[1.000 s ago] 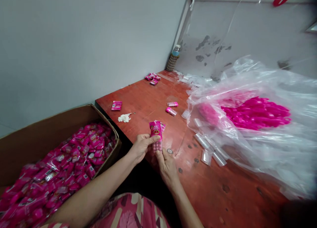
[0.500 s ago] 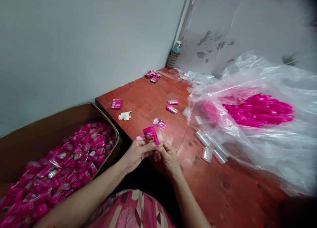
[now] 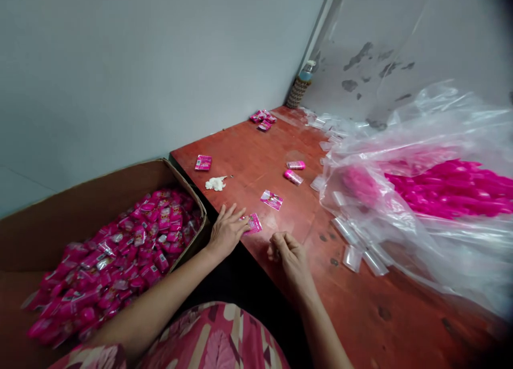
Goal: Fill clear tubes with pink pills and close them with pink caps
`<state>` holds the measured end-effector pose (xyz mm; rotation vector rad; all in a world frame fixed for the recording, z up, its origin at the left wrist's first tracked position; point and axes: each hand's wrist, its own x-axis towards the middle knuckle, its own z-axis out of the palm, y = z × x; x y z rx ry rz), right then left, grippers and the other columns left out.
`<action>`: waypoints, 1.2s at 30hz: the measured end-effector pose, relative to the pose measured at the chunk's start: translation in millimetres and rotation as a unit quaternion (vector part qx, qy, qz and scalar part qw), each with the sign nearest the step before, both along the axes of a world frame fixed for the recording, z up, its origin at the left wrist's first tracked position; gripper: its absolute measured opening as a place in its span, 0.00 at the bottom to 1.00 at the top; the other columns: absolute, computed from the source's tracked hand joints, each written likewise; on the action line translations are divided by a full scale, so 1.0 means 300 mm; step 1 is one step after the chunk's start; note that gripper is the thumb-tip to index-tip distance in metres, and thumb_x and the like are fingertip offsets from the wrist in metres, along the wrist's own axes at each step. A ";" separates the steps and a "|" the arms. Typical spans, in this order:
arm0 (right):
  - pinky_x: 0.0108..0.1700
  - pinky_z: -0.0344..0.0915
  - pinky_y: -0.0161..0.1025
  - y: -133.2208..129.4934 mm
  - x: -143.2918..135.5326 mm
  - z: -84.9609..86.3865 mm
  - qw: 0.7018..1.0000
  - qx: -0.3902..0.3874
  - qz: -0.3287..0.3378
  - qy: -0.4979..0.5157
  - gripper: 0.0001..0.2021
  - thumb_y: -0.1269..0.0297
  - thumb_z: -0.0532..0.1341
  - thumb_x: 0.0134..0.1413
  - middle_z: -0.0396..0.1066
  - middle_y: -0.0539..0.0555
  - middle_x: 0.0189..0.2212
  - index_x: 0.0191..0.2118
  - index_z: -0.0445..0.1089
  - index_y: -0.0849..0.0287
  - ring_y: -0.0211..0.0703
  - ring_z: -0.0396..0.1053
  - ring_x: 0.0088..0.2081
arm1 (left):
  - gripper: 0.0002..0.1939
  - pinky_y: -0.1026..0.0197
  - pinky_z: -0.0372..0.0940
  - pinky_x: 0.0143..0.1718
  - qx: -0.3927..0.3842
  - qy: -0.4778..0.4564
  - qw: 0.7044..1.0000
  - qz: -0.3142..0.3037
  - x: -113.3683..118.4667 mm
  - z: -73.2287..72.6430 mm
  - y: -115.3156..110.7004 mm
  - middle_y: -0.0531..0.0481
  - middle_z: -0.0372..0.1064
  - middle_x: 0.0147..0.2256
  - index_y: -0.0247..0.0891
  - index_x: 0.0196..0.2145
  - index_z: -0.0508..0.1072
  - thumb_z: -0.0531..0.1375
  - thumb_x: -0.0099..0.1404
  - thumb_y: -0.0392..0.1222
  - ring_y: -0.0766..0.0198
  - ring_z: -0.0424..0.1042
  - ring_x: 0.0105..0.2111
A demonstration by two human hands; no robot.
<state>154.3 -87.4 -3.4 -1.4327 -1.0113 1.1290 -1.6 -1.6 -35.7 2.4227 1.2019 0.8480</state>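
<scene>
My left hand (image 3: 227, 231) lies flat at the table's near edge with its fingers spread, the fingertips at a pink printed packet (image 3: 253, 223). To the right, my right hand (image 3: 286, 247) is held closed just above the red table; its curled fingers hide whatever may be between them. A second pink and white printed piece (image 3: 272, 200) lies beyond the hands. Two small pink-capped tubes (image 3: 294, 177) rest farther back. At the left, an open cardboard box (image 3: 185, 187) holds a heap of pink packets (image 3: 120, 262).
A large clear plastic bag (image 3: 420, 240) of bright pink pieces (image 3: 449, 190) covers the right side, with clear tubes (image 3: 374, 259) beside it. White crumpled material (image 3: 216, 183) and a pink packet (image 3: 203, 162) lie left. A bottle (image 3: 298, 85) stands in the back corner.
My hands have moved apart. The pink packet they held together is no longer between them, and my left hand has opened flat. The view has shifted left, so the table appears farther right.
</scene>
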 end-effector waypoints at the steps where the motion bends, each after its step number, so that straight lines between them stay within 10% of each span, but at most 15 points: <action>1: 0.24 0.55 0.31 0.001 -0.003 -0.001 1.000 0.000 0.003 -0.008 0.14 0.55 0.53 0.52 0.62 0.48 0.17 0.23 0.61 0.60 0.33 0.58 0.19 | 0.12 0.42 0.45 0.55 0.012 0.002 1.000 0.004 0.007 -0.010 0.003 0.47 0.66 0.47 0.41 0.40 0.73 0.54 0.60 0.43 0.54 0.56 0.54; 11: 0.27 0.56 0.33 0.040 -0.015 -0.034 0.990 0.037 -0.001 -0.133 0.12 0.56 0.54 0.50 0.62 0.47 0.20 0.26 0.64 0.58 0.36 0.60 0.23 | 0.12 0.42 0.43 0.55 0.021 -0.057 0.998 -0.011 0.006 -0.035 0.004 0.47 0.68 0.45 0.42 0.40 0.72 0.56 0.58 0.42 0.56 0.58 0.52; 27: 0.30 0.64 0.34 0.118 -0.041 -0.068 0.997 0.038 -0.066 0.032 0.17 0.57 0.59 0.46 0.66 0.54 0.39 0.42 0.60 0.56 0.41 0.65 0.38 | 0.10 0.44 0.41 0.55 -0.015 -0.123 0.991 0.050 0.040 -0.021 -0.005 0.50 0.72 0.41 0.45 0.32 0.75 0.53 0.61 0.41 0.59 0.62 0.50; 36: 0.25 0.63 0.32 0.186 -0.044 -0.034 0.991 0.035 -0.054 0.114 0.19 0.61 0.62 0.41 0.69 0.49 0.30 0.42 0.60 0.56 0.36 0.67 0.26 | 0.10 0.47 0.47 0.55 -0.083 -0.255 0.963 0.035 0.048 0.052 -0.013 0.50 0.71 0.42 0.45 0.38 0.74 0.55 0.59 0.40 0.57 0.62 0.50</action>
